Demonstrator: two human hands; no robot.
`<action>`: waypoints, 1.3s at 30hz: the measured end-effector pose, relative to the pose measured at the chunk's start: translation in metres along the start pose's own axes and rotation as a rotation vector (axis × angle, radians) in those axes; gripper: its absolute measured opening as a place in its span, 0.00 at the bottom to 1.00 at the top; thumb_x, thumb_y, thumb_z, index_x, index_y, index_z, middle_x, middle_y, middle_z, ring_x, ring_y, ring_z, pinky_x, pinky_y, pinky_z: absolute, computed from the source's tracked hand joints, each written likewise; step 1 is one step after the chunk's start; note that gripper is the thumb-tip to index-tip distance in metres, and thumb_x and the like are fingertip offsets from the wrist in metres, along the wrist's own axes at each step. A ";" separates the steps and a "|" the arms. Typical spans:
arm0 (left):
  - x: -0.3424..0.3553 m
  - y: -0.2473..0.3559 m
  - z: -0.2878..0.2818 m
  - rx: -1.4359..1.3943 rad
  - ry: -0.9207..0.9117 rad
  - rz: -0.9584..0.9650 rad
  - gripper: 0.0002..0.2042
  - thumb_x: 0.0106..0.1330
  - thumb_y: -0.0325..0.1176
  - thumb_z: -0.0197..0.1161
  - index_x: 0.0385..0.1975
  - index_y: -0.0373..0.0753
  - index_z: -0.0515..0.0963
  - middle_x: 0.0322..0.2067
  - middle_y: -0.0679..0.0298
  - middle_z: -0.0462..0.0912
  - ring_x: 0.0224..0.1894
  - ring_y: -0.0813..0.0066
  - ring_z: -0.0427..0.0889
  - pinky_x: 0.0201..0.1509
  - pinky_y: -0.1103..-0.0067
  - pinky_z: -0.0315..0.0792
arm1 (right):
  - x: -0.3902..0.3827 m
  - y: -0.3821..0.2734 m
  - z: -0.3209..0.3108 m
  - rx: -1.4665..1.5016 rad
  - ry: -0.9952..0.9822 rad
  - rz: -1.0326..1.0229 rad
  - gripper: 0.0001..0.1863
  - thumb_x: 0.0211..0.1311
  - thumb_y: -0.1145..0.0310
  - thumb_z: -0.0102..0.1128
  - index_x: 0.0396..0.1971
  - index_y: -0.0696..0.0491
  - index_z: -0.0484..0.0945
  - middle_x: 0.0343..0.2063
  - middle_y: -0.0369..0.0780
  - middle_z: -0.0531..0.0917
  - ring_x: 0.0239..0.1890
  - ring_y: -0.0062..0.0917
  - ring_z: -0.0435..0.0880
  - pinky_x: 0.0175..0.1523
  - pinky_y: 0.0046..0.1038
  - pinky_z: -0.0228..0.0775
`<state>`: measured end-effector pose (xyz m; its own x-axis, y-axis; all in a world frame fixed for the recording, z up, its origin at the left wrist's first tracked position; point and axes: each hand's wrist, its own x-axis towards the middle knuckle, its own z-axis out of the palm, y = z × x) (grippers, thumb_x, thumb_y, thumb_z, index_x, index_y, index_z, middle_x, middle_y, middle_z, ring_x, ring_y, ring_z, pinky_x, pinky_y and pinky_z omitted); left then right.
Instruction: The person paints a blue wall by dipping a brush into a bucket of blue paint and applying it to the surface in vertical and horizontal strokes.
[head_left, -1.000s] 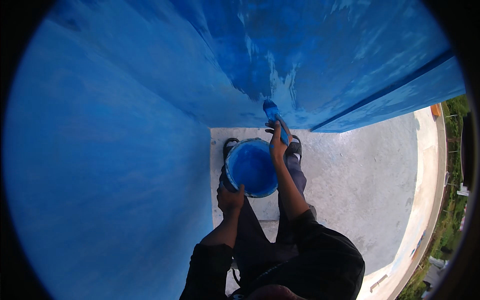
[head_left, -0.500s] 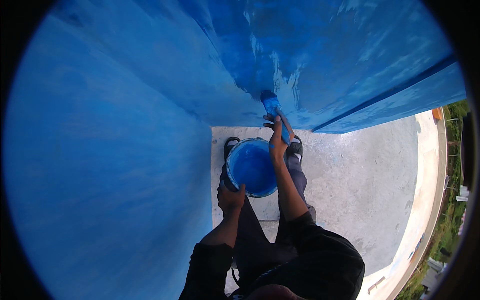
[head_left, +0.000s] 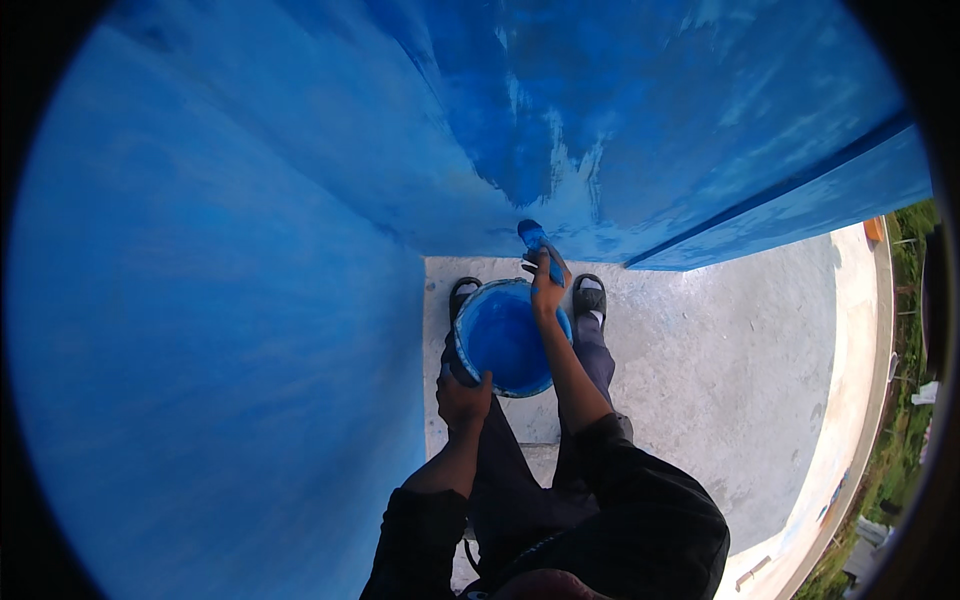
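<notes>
My left hand [head_left: 463, 396] grips the near-left rim of a round bucket [head_left: 464, 356], thumb over the edge and the other fingers down its outer side. Blue paint [head_left: 505, 345] lies inside it, and paint is smeared on the rim. Beyond the bucket's far right edge, my right hand [head_left: 546, 287] is closed around a paintbrush [head_left: 531, 234] coated in blue. Its dark bristle tip points up toward the lower part of the front wall [head_left: 650, 120]; whether it touches the wall I cannot tell. Darker fresh-looking blue covers the wall above, with paler streaks between.
A lighter blue wall [head_left: 220, 350] rises close on my left and meets the front wall in a corner. Grey concrete floor [head_left: 720, 380] spreads to the right, ending at a pale curved ledge [head_left: 850, 400] with greenery beyond. My sandalled feet [head_left: 590, 296] stand either side of the bucket.
My right hand and the paintbrush have come down and slightly left, away from the dark painted patch toward the bucket. The left hand keeps its hold on the rim.
</notes>
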<state>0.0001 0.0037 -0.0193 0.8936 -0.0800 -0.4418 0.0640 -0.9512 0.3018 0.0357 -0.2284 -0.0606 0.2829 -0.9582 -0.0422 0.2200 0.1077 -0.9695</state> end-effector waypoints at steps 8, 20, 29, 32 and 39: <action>0.001 0.000 0.000 0.011 0.002 -0.001 0.43 0.49 0.57 0.70 0.62 0.38 0.66 0.55 0.48 0.75 0.57 0.48 0.76 0.57 0.56 0.72 | 0.001 -0.066 0.030 0.058 -0.016 -0.142 0.21 0.72 0.62 0.52 0.52 0.65 0.77 0.34 0.52 0.85 0.36 0.34 0.87 0.39 0.33 0.83; 0.003 -0.001 0.005 0.023 0.035 0.017 0.41 0.49 0.57 0.70 0.60 0.40 0.67 0.52 0.48 0.77 0.54 0.47 0.79 0.55 0.56 0.73 | -0.005 -0.047 0.001 0.012 0.091 -0.036 0.21 0.73 0.61 0.52 0.53 0.65 0.77 0.36 0.51 0.85 0.39 0.34 0.87 0.39 0.33 0.83; 0.000 0.003 -0.001 0.006 -0.015 -0.006 0.43 0.49 0.57 0.70 0.62 0.37 0.67 0.55 0.48 0.75 0.56 0.47 0.76 0.57 0.56 0.72 | -0.008 -0.085 0.023 0.015 -0.022 -0.152 0.24 0.72 0.58 0.53 0.54 0.65 0.76 0.36 0.51 0.86 0.37 0.34 0.88 0.36 0.32 0.82; 0.001 0.004 -0.003 0.014 -0.024 -0.026 0.43 0.49 0.57 0.70 0.62 0.38 0.67 0.55 0.48 0.75 0.56 0.47 0.76 0.57 0.56 0.72 | -0.005 -0.075 0.027 0.026 -0.020 -0.147 0.24 0.71 0.58 0.54 0.54 0.65 0.76 0.36 0.51 0.86 0.37 0.34 0.88 0.36 0.32 0.82; 0.000 0.006 -0.002 0.025 -0.016 -0.018 0.42 0.49 0.57 0.69 0.62 0.38 0.66 0.54 0.49 0.76 0.57 0.48 0.76 0.59 0.58 0.71 | -0.003 -0.057 0.008 -0.010 0.021 -0.075 0.24 0.71 0.58 0.54 0.55 0.62 0.77 0.37 0.51 0.86 0.38 0.34 0.88 0.37 0.30 0.82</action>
<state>0.0012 -0.0012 -0.0153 0.8850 -0.0674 -0.4608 0.0688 -0.9597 0.2724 0.0296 -0.2295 -0.0028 0.2464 -0.9688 0.0255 0.2307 0.0331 -0.9725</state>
